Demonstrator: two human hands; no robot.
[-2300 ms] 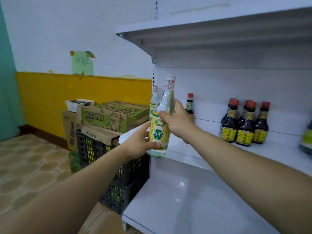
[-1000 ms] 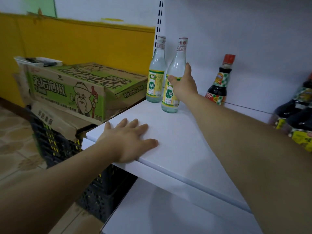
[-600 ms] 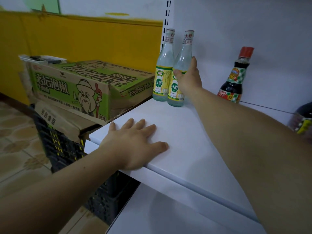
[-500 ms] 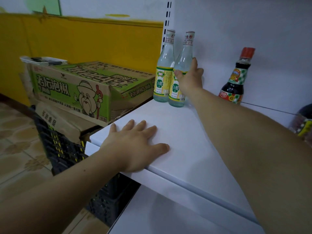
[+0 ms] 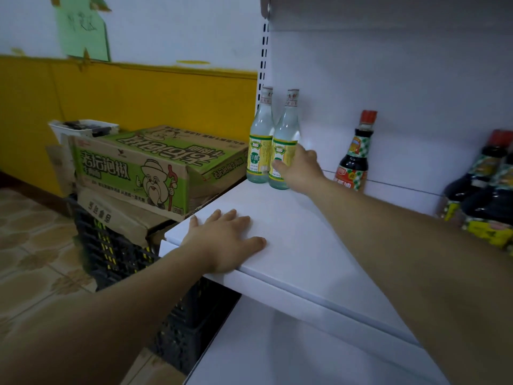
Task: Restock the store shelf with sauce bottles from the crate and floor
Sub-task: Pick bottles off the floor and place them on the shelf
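Two clear bottles with green-and-yellow labels stand side by side at the back left corner of the white shelf (image 5: 311, 254). My right hand (image 5: 299, 169) holds the lower part of the right-hand clear bottle (image 5: 287, 126), thumb across its label; this bottle touches the left-hand clear bottle (image 5: 259, 151). My left hand (image 5: 224, 240) lies flat on the shelf's front left corner, fingers spread. A single dark sauce bottle (image 5: 354, 159) with a red cap stands to the right of my right hand.
More dark sauce bottles (image 5: 488, 190) cluster at the shelf's right edge. Left of the shelf, a black crate (image 5: 116, 254) on the tiled floor carries a green carton (image 5: 144, 165) and a white tray (image 5: 83, 126). A lower shelf (image 5: 277, 354) lies beneath.
My right hand carried the clear bottle onto the shelf, set it beside the other clear bottle and slid down to its lower part. My left hand let go and now rests flat on the shelf.
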